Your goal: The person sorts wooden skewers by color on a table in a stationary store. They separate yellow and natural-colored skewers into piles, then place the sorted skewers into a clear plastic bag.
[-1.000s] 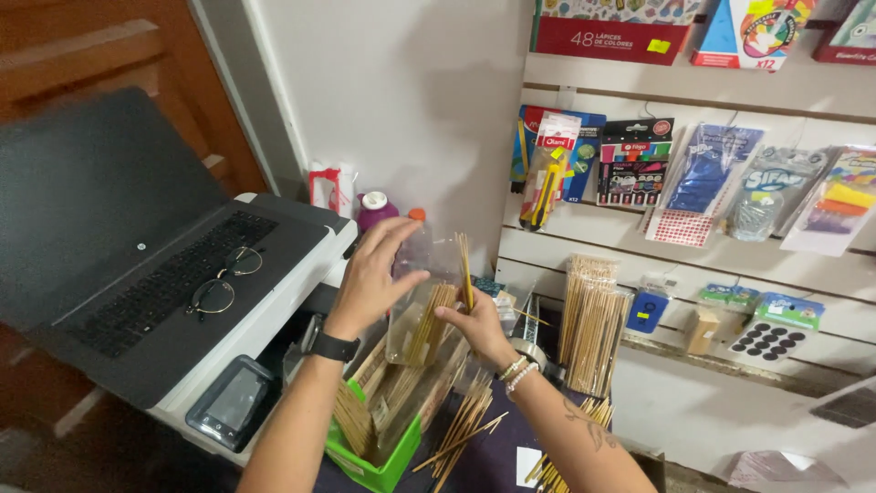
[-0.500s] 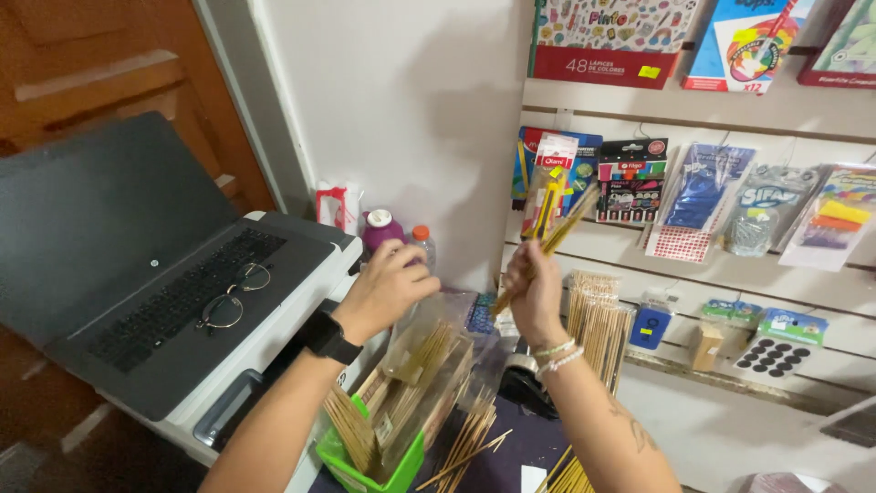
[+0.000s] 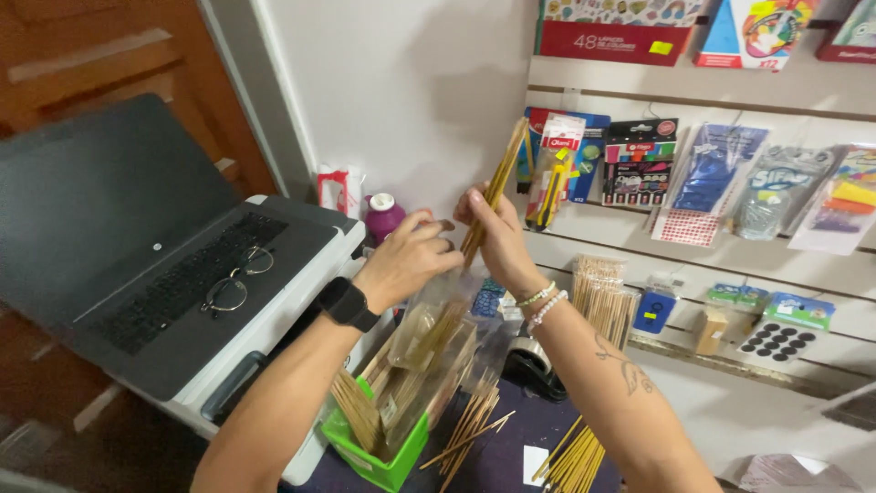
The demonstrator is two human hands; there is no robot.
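Head view: the right hand [image 3: 497,233] is raised in front of the wall, its fingers closed around a small bunch of thin wooden sticks [image 3: 495,187] that tilts up and to the right, the tips reaching toward the hanging packets. The left hand [image 3: 406,258], a black watch [image 3: 347,304] on its wrist, pinches the top of a clear plastic bag [image 3: 438,319] with its fingers closed on the mouth. The bag stands just above a green bin [image 3: 379,456] and already holds more sticks of the same kind.

The step in hand looks like bagging: the bunch is gathered and lifted, but not yet in the bag. The next move, by my judgement, calls for turning the bunch end-down and lining it up with the bag's mouth, which the left hand must hold wide enough that no stick catches on the edge.

The sticks are pale yellow-brown, straight, slim and even in length. Loose ones [image 3: 470,429] lie on the dark counter [image 3: 497,456] beside the bin, and another packed bundle [image 3: 598,292] stands at the wall shelf. A laptop [image 3: 137,237] with glasses [image 3: 228,283] on it sits at the left.
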